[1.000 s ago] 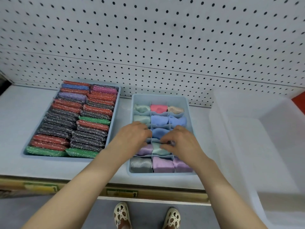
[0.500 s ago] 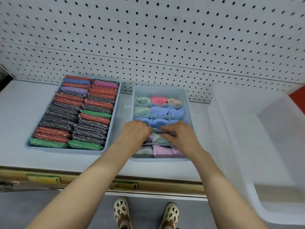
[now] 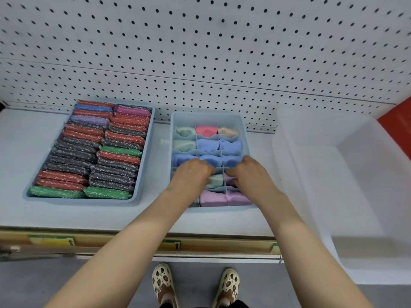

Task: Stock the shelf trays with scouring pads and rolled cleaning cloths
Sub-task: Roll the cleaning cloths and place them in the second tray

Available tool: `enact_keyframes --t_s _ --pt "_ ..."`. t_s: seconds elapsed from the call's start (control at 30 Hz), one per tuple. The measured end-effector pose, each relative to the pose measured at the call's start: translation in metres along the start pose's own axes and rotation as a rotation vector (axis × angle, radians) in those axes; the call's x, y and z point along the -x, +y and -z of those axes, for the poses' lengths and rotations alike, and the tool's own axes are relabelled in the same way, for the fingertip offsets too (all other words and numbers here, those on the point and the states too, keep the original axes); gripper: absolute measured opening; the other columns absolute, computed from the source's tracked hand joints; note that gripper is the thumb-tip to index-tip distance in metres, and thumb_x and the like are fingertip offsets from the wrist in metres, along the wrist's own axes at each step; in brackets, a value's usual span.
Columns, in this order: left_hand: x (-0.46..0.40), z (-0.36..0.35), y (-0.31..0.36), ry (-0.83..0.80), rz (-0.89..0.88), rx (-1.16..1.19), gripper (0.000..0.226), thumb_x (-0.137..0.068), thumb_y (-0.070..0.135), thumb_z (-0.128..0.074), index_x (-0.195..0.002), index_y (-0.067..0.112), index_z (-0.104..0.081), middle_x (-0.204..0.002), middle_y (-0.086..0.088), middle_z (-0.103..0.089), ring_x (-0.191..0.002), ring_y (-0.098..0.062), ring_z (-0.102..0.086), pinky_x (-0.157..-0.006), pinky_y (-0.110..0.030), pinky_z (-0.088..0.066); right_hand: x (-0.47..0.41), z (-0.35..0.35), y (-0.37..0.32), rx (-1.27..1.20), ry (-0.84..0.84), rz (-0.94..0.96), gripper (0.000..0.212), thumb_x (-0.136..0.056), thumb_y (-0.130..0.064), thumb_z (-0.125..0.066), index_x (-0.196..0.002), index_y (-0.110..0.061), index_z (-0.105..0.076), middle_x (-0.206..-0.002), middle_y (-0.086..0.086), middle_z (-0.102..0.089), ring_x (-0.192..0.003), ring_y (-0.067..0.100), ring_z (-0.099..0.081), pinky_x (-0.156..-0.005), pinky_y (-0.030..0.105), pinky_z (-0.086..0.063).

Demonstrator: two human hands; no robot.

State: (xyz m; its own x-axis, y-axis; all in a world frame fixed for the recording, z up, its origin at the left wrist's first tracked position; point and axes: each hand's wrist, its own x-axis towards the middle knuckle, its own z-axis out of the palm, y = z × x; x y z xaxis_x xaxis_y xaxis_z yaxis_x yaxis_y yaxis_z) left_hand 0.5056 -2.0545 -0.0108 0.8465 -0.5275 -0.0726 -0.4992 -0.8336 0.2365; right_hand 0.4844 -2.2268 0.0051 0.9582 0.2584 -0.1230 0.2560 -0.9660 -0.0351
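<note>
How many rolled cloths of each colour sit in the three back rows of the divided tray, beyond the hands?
Blue cloths: 5
Mint green cloths: 2
Pink cloth: 1
Beige cloth: 1
Total: 9

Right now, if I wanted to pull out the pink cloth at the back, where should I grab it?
Pinch the pink rolled cloth by its rounded top, coming straight down from above. It sits in the back middle cell of the divided tray, with divider walls close on every side, so probably only the top is free to grip.
</note>
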Motion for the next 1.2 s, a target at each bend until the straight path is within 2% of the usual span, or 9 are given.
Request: enact_keyframes --t_s 0.07,0.13,0.23,0.33,0.57,0.77,1.03,1.13,1.2 --pt "0.015 0.002 -0.006 0.050 -0.057 0.137 0.016 -0.088 0.017 -0.061 -0.100 0.018 -0.072 -0.104 0.000 -0.070 -0.097 -0.021 -0.062 -0.071 -0.032 -0.048 0.010 0.004 0.005 -0.093 0.042 0.032 0.028 -0.065 -0.004 -0.067 -0.057 -0.024 -0.048 -0.053 -0.006 -0.038 -0.071 0.024 -0.049 -0.055 0.028 -0.029" --pt "0.032 0.004 -0.011 0.043 -0.125 0.187 0.014 -0.084 0.024 -0.067 -0.096 0.023 -0.074 -0.098 0.006 -0.069 -0.094 -0.017 -0.063 -0.074 -0.034 -0.051 0.027 0.008 0.010 -0.168 0.048 0.017 0.014 -0.076 -0.016 -0.066 -0.066 -0.021 -0.059 -0.063 -0.004 -0.056 -0.075 0.021 -0.050 -0.057 0.032 -0.037" --pt "0.042 0.009 -0.009 -0.007 -0.174 0.086 0.006 -0.079 0.030 -0.067 -0.082 0.024 -0.069 -0.085 0.008 -0.064 -0.086 -0.016 -0.060 -0.069 -0.037 -0.051 0.044 0.007 0.010 -0.119 -0.025 0.015 0.021 -0.085 -0.039 -0.063 -0.072 -0.022 -0.065 -0.069 0.000 -0.056 -0.080 0.021 -0.051 -0.057 0.029 -0.030" --pt "0.039 0.008 -0.003 -0.006 -0.202 -0.019 0.009 -0.081 0.031 -0.068 -0.084 0.024 -0.072 -0.095 0.006 -0.063 -0.093 -0.019 -0.053 -0.067 -0.039 -0.052 0.042 0.002 0.007 -0.088 0.003 0.027 0.021 -0.085 -0.047 -0.063 -0.081 -0.029 -0.072 -0.073 0.002 -0.054 -0.084 0.023 -0.051 -0.062 0.029 -0.027" --pt "0.030 0.005 0.005 -0.109 -0.098 0.049 0.017 -0.083 0.023 -0.072 -0.099 0.019 -0.072 -0.112 0.006 -0.056 -0.105 -0.015 -0.047 -0.076 -0.039 -0.050 0.034 -0.002 0.007 -0.103 0.037 -0.024 0.011 -0.080 -0.030 -0.065 -0.080 -0.027 -0.075 -0.066 0.000 -0.056 -0.085 0.023 -0.048 -0.069 0.030 -0.028" --pt "0.030 0.003 0.005 -0.119 -0.054 0.044 0.026 -0.080 0.022 -0.071 -0.106 0.026 -0.071 -0.107 0.005 -0.057 -0.106 -0.016 -0.049 -0.076 -0.037 -0.050 0.036 -0.004 0.007 -0.206 0.014 -0.044 0.020 -0.080 -0.041 -0.064 -0.072 -0.024 -0.070 -0.066 -0.003 -0.060 -0.082 0.020 -0.043 -0.072 0.032 -0.035" --pt "0.035 0.008 0.009 -0.128 -0.018 0.008 0.022 -0.080 0.014 -0.066 -0.098 0.027 -0.069 -0.101 0.002 -0.056 -0.101 -0.019 -0.052 -0.067 -0.031 -0.037 0.037 -0.003 -0.002 -0.199 0.027 -0.041 0.017 -0.084 -0.042 -0.063 -0.081 -0.029 -0.073 -0.067 -0.007 -0.054 -0.085 0.019 -0.039 -0.070 0.031 -0.025" --pt "0.039 0.007 0.006 -0.091 -0.002 0.123 0.021 -0.078 0.015 -0.069 -0.095 0.027 -0.071 -0.097 0.003 -0.059 -0.097 -0.019 -0.057 -0.074 -0.034 -0.046 0.037 -0.001 -0.002 -0.161 -0.015 -0.030 0.016 -0.085 -0.040 -0.062 -0.087 -0.029 -0.074 -0.079 -0.004 -0.065 -0.091 0.021 -0.046 -0.072 0.032 -0.029" --pt "0.043 0.009 0.004 -0.049 0.036 0.196 0.022 -0.082 0.018 -0.069 -0.102 0.027 -0.072 -0.105 0.006 -0.064 -0.099 -0.015 -0.059 -0.079 -0.027 -0.045 0.037 0.003 -0.002 -0.157 -0.054 -0.033 0.016 -0.083 -0.038 -0.062 -0.086 -0.028 -0.073 -0.080 -0.004 -0.065 -0.092 0.021 -0.049 -0.073 0.032 -0.032"
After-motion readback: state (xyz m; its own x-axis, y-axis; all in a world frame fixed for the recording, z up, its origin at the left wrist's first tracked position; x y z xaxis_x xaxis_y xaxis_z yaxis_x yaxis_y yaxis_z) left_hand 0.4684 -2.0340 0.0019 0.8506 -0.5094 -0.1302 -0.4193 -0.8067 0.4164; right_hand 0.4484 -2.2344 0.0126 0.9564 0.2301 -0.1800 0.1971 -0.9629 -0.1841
